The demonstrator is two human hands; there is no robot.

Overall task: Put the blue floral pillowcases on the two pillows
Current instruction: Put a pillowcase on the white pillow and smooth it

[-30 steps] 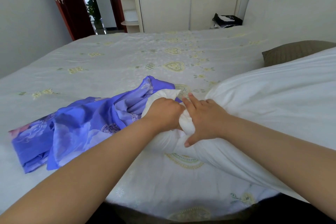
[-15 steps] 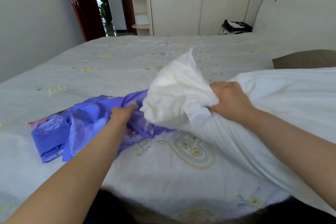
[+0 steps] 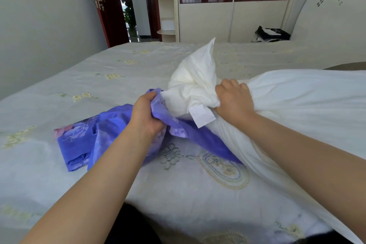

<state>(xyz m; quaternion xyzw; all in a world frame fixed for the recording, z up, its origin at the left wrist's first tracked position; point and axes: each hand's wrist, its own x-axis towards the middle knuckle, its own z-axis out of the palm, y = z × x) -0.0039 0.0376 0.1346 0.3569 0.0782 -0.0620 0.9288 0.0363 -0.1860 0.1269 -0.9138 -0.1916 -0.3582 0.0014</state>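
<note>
A white pillow [image 3: 297, 105] lies across the right side of the bed. My right hand [image 3: 233, 101] grips it near one end, squeezing it so a bunched corner with a white label sticks up. A blue floral pillowcase [image 3: 83, 142] lies crumpled on the bedspread to the left. My left hand [image 3: 146, 113] grips the pillowcase's edge right against the pillow's squeezed end. Part of the blue cloth runs under the pillow.
The bed [image 3: 178, 194] has a pale embroidered spread. A brown pillow [image 3: 348, 65] peeks out behind the white one. A headboard [image 3: 326, 10] stands at right, a wardrobe [image 3: 227, 20] behind, a dark bag [image 3: 271, 33] at the far side, an open door [image 3: 107, 6] at left.
My right hand lifted the pillow's squeezed end off the bed. My left hand let go of the pillow, reached to the pillowcase and now grips its edge at the pillow's end.
</note>
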